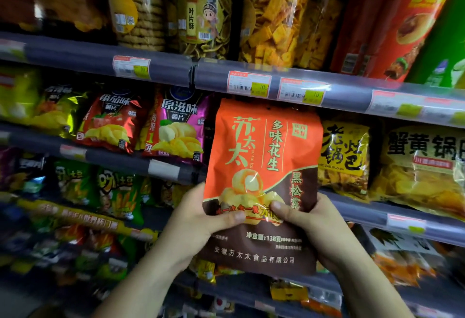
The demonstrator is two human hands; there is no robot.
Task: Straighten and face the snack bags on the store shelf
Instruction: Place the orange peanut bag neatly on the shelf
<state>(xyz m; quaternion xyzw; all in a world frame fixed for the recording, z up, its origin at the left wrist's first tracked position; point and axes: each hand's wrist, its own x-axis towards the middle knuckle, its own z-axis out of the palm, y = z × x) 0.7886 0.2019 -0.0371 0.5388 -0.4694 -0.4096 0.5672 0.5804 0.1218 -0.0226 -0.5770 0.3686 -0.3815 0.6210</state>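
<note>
The left hand (198,217) and right hand (312,224) pinch the orange peanut bag (261,166) at seven and five o'clock; it looks light, crinkly, slippery, best held by its lower edges.

We see the orange bag (261,156) is smooth matt plastic; left of it, the chip bags (110,126) are glossy foil.

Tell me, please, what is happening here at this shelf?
A person holds an orange and brown snack bag with both hands in front of a store shelf. The left hand grips its lower left edge and the right hand its lower right edge, thumbs on the front. The bag is upright, front side out, between a purple chip bag and a yellow bag. It is not yet set on the shelf.
</note>
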